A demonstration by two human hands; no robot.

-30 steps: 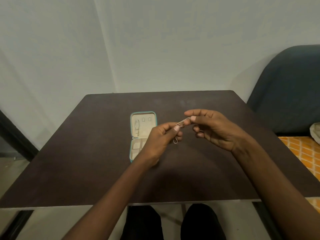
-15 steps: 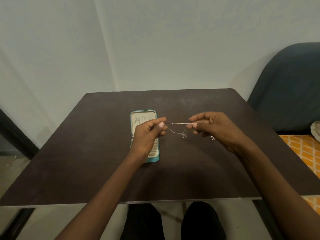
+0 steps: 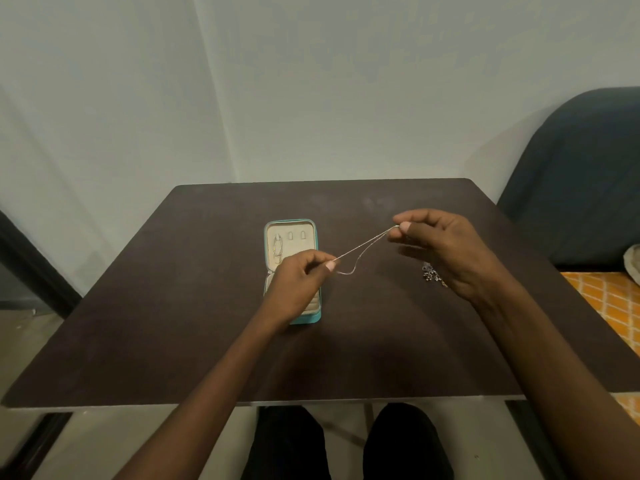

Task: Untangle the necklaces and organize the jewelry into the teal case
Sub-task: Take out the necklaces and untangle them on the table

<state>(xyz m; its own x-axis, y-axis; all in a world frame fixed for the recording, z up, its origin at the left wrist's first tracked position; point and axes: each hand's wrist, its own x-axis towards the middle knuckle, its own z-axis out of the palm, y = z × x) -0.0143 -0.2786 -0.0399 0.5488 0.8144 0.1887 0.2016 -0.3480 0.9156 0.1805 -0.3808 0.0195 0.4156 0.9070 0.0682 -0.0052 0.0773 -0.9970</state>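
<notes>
A thin silver necklace chain (image 3: 363, 249) is stretched in the air between my two hands above the dark table. My left hand (image 3: 298, 282) pinches its lower end between thumb and forefinger, and my right hand (image 3: 440, 244) pinches the upper end, held higher and farther right. A slack loop of chain hangs below the taut strand. The open teal case (image 3: 313, 318) lies on the table under my left hand, with a cream lining and one chain (image 3: 277, 249) hanging in its lid. A small dark heap of jewelry (image 3: 431, 273) lies on the table beside my right wrist.
The dark square table (image 3: 173, 323) stands against a pale wall corner. A dark blue chair back (image 3: 581, 174) rises at the right, with an orange patterned surface (image 3: 609, 292) below it. My knees show under the table's front edge.
My hands have drawn apart, pulling the bunched chain out into a long strand. My right hand rose up and to the right, and the left stayed over the case.
</notes>
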